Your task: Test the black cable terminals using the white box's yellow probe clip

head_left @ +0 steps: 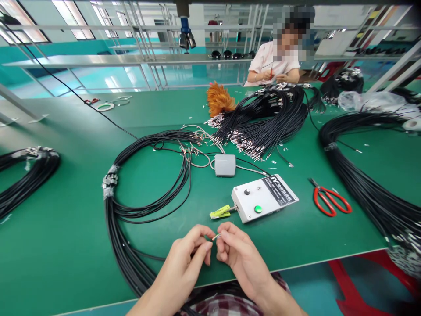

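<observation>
My left hand (pixel 190 252) pinches the end of a black cable near the table's front edge. Thin coloured wires (pixel 216 236) stick out of that cable end, and my right hand (pixel 239 254) has its fingertips closed on them. Just beyond my hands stands a white box (pixel 249 202) with a knob, a green button and a black label. A yellow-green clip (pixel 220 212) is fixed to the shaft on its left side. To the left, a bundle of black cables (pixel 113 228) curves round in a loop, bound with clear wrap.
Red-handled scissors (pixel 331 201) lie right of the box, by another cable bundle (pixel 355 184). A grey pedal-like block (pixel 225 165) sits behind the box. Farther back are a large cable heap (pixel 272 114), an orange fluffy thing (pixel 219 100) and a seated person (pixel 274 63).
</observation>
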Demonstrator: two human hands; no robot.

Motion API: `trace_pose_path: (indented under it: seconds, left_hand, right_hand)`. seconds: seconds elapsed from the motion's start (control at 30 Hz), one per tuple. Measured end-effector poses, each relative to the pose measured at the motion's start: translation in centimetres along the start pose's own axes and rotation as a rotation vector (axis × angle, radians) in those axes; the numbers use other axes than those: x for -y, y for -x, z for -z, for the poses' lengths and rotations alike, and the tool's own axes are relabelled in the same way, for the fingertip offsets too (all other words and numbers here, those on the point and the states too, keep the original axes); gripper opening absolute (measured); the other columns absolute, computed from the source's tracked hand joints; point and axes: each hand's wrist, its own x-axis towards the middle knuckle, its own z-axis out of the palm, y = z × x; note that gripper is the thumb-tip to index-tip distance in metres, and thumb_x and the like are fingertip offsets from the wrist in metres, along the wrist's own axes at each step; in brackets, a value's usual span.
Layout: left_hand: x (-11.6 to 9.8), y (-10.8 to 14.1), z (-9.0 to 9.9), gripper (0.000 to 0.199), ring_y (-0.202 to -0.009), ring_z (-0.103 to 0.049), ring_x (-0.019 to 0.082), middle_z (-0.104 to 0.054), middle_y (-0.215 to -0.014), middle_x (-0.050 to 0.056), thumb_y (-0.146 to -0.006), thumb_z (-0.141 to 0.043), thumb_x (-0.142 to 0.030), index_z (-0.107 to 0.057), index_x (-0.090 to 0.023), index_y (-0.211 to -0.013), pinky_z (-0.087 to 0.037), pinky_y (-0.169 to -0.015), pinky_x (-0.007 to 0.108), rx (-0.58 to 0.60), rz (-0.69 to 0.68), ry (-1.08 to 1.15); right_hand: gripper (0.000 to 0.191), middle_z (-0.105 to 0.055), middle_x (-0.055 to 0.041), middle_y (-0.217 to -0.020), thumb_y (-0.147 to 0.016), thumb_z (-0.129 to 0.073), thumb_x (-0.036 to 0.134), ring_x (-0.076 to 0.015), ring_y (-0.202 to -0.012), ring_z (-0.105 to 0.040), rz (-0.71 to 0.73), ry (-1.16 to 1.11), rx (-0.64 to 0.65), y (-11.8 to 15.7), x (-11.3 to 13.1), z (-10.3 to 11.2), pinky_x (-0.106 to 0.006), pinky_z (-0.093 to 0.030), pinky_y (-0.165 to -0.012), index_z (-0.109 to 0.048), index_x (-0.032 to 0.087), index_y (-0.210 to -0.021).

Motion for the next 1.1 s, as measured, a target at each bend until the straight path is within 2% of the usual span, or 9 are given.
trace_pose_path:
  seconds: [0.07,0.27,0.5,0.67,0.8,0.97,1.1]
  left_hand:
    - [0.1,0.0,-0.1,0.018,-0.059,-0.051,0.015,-0.057,-0.063,-0.003,-0.097,-0.041,-0.033,-0.054,-0.021,-0.097,-0.038,-0.058,0.025,-0.014,-0.001,0.001]
    - [0.3,0.1,-0.4,0.017,-0.059,-0.052,0.015,-0.054,-0.062,-0.005,-0.098,-0.040,-0.034,-0.050,-0.021,-0.102,-0.038,-0.058,0.025,-0.049,0.004,0.018]
    - [0.4,0.2,-0.4,0.017,-0.057,-0.050,0.014,-0.052,-0.061,-0.006,-0.098,-0.040,-0.033,-0.051,-0.021,-0.103,-0.038,-0.057,0.025,-0.067,-0.013,0.013]
    - [0.7,0.3,-0.6,0.016,-0.058,-0.050,0.014,-0.053,-0.062,-0.006,-0.098,-0.041,-0.033,-0.050,-0.021,-0.104,-0.039,-0.057,0.024,-0.077,-0.010,0.048]
    - [0.9,0.4,-0.9,0.015,-0.060,-0.052,0.014,-0.054,-0.062,-0.005,-0.098,-0.043,-0.033,-0.050,-0.021,-0.104,-0.040,-0.058,0.024,-0.139,0.003,0.114]
    - [0.9,0.7,-1.2,0.016,-0.058,-0.052,0.013,-0.053,-0.062,-0.006,-0.095,-0.049,-0.035,-0.050,-0.021,-0.103,-0.040,-0.055,0.023,-0.222,0.034,0.223]
    - [0.7,0.7,-1.0,0.021,-0.056,-0.049,0.012,-0.051,-0.061,-0.007,-0.094,-0.052,-0.039,-0.050,-0.020,-0.103,-0.039,-0.053,0.021,-0.240,0.070,0.288]
  right_hand:
    - [0.028,-0.055,0.0062,-0.060,-0.077,-0.076,0.037,-0.0054,-0.053,-0.045,0.004,-0.002,0.013,0.1,-0.5,-0.1,-0.018,-0.035,-0.055,-0.057,0.017,-0.084]
    - [0.039,-0.057,0.0052,-0.059,-0.074,-0.078,0.046,-0.0074,-0.053,-0.048,0.164,0.191,-0.037,0.7,-1.5,0.2,-0.020,-0.036,-0.054,-0.057,0.017,-0.089]
    - [0.041,-0.059,0.0032,-0.069,-0.077,-0.073,0.053,-0.0066,-0.055,-0.050,0.145,0.181,-0.061,0.7,-1.1,-0.1,-0.021,-0.039,-0.058,-0.060,0.017,-0.089]
    - [0.039,-0.050,0.0069,-0.056,-0.076,-0.075,0.052,-0.0055,-0.050,-0.043,0.195,0.187,-0.096,-0.1,-2.1,-1.0,-0.020,-0.033,-0.054,-0.062,0.016,-0.083]
    - [0.038,-0.050,0.0071,-0.055,-0.070,-0.081,0.048,-0.0047,-0.049,-0.041,0.215,0.137,-0.146,-0.3,-2.8,-1.5,-0.020,-0.032,-0.053,-0.065,0.015,-0.083]
    - [0.038,-0.052,0.0063,-0.054,-0.066,-0.084,0.046,-0.0047,-0.049,-0.040,0.134,0.074,-0.141,0.0,-3.0,-1.5,-0.020,-0.029,-0.052,-0.065,0.015,-0.079]
    - [0.041,-0.058,0.0047,-0.064,-0.063,-0.086,0.044,-0.0044,-0.050,-0.043,0.118,0.096,-0.145,0.3,-2.8,-1.1,-0.020,-0.030,-0.052,-0.065,0.015,-0.084]
